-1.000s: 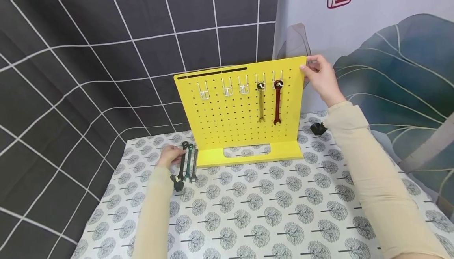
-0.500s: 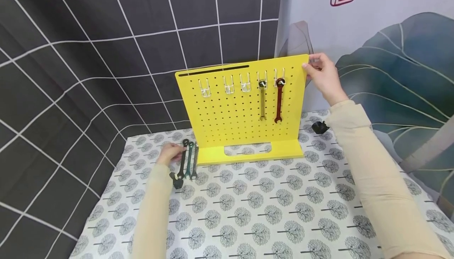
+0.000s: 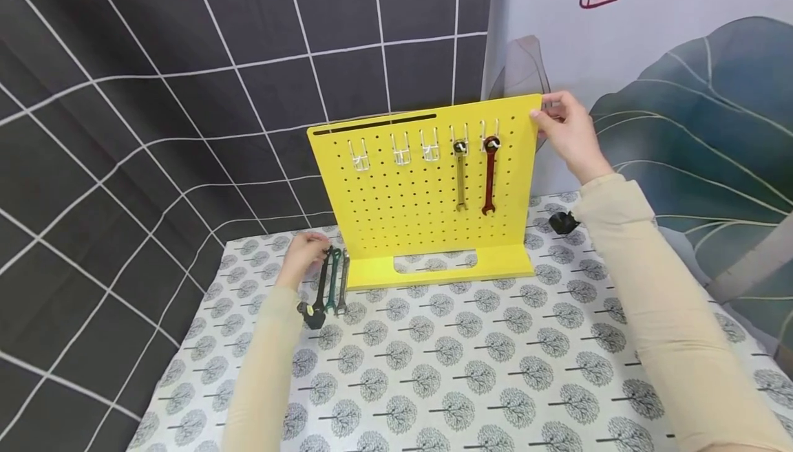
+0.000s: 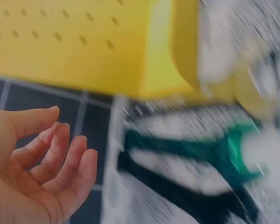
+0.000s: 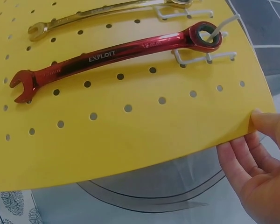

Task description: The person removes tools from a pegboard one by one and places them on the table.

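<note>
While right fingers (image 5: 237, 169) pinch yellow pegboard (image 3: 427, 194) | left fingers (image 4: 84, 172) loosely curled, empty | black wrench (image 3: 321, 283) just beside them

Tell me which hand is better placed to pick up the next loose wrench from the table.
Probably the left hand: it holds nothing and is right beside the three loose wrenches. The right hand grips the yellow pegboard at its top right corner, away from them.
</note>
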Available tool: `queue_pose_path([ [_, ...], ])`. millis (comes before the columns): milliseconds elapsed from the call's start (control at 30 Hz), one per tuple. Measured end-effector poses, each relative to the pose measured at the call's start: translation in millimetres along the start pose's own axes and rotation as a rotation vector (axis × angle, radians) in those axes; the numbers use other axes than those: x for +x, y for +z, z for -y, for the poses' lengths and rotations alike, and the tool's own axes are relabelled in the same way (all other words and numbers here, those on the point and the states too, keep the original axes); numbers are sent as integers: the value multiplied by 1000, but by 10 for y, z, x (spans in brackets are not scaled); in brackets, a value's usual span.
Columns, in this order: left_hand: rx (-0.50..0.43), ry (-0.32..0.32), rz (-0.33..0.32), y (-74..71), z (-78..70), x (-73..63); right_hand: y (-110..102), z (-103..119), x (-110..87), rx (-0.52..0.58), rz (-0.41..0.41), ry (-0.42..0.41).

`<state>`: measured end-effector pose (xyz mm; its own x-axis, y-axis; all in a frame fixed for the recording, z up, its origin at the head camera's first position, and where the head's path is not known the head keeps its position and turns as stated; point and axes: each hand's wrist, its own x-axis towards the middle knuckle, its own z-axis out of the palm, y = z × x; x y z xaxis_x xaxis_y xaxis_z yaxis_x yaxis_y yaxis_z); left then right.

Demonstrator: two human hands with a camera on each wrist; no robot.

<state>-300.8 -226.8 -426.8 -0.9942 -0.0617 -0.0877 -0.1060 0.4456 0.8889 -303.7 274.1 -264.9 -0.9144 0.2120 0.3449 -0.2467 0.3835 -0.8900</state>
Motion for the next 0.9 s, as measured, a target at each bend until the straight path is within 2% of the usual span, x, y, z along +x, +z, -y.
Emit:
queue_pose_path([
  [100,-26,59,50,51,-221,4,-22,22,3,10,1,-4],
  [233,-40,100,102,161,-523,-31,-41,29,11,19,5,-9],
  [367,-31,144,144,289,-756,-70,-47,24,15,17,8,-15],
  [600,-70,224,233,512,-1080,-128,-49,6,9,14,16,-25],
  [900,-108,320,293,778,-1416,-183,-30,-23,14,5,20,-22],
])
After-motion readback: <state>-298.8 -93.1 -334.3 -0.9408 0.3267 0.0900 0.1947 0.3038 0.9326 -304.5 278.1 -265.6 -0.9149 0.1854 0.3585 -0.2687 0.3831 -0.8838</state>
